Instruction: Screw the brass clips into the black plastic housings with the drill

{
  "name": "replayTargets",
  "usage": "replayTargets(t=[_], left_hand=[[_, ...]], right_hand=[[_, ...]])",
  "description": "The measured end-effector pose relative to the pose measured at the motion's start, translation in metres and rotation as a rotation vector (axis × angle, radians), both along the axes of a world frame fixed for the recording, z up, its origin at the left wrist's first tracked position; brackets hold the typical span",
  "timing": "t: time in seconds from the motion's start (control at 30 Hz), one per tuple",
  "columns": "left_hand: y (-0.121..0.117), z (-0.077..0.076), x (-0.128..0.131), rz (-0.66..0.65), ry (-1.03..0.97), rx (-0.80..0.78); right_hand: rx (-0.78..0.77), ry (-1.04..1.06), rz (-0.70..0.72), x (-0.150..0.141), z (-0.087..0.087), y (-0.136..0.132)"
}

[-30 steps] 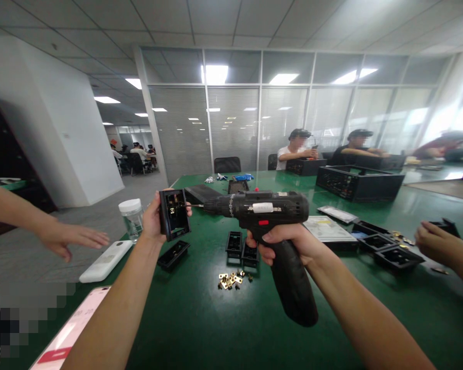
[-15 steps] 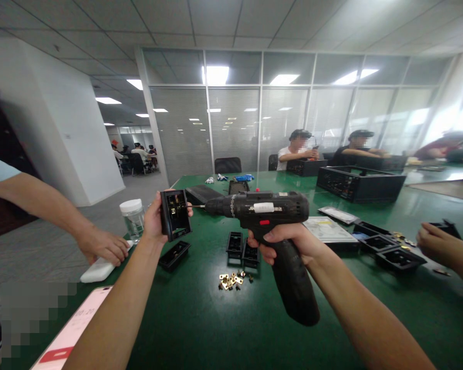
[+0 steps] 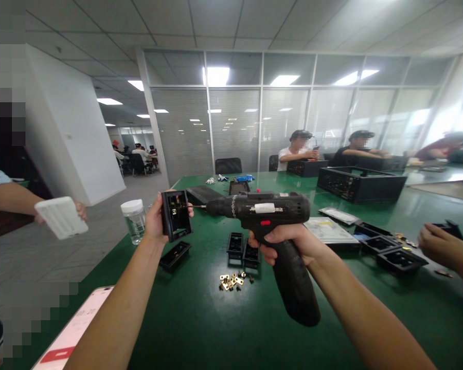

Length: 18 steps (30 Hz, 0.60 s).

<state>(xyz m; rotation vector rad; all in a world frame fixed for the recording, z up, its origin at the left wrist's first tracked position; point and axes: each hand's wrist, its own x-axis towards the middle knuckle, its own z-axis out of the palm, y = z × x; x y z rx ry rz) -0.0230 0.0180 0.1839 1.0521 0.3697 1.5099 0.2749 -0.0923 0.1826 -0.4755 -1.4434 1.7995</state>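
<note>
My left hand (image 3: pixel 156 218) is closed around a black plastic frame (image 3: pixel 170 218), held upright above the table with brass-coloured parts inside it. My right hand (image 3: pixel 289 239) grips the handle of a black cordless drill (image 3: pixel 273 208), which points left. The drill's thin bit (image 3: pixel 197 206) reaches to the right side of the frame; whether its tip touches a screw is hidden. Below the drill, two black plastic frames (image 3: pixel 235 245) stand near a small pile of brass plates and dark screws (image 3: pixel 231 281). Another black frame (image 3: pixel 175 256) lies under my left hand.
A lidded clear jar (image 3: pixel 133 221) and a lit phone (image 3: pixel 77 324) lie left on the green table (image 3: pixel 200 329). Beyond the table edge, a person's hand holds a white object (image 3: pixel 61 218). More black frames (image 3: pixel 399 258) and another person's hand (image 3: pixel 440 244) are right.
The person on the left has lifted the white object off the table and moved it away to the left. My hands, the frame and the drill stay nearly in place.
</note>
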Motion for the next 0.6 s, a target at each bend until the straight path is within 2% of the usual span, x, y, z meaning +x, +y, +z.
replayTargets(t=[0.6], left_hand=[[0.0023, -0.0016, -0.0021, -0.019, 0.027, 0.021]], right_hand=[[0.006, 0.019, 0.053, 0.0011, -0.0022, 0.0013]])
